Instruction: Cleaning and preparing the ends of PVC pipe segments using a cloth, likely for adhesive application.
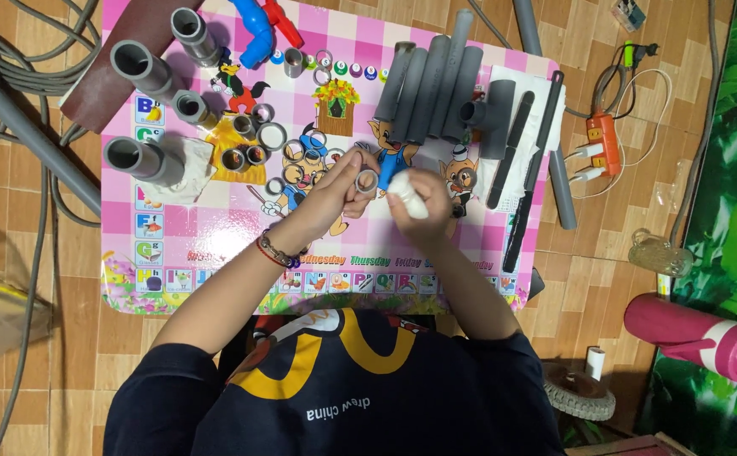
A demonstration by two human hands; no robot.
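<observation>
The left hand (pixel 335 190) pinches a small ring (pixel 368 179) while the right hand (pixel 423 198), at its three o'clock, grips a white tube (pixel 407 195), which should stay steady against the ring.

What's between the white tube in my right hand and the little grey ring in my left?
Nothing visible. The left hand holds the grey ring up beside the white tube in the right hand, with only a narrow open gap between them above the pink table.

Pipe fittings (pixel 184 101) left on the table (pixel 216 228) — pipes (pixel 432 80) right.
</observation>
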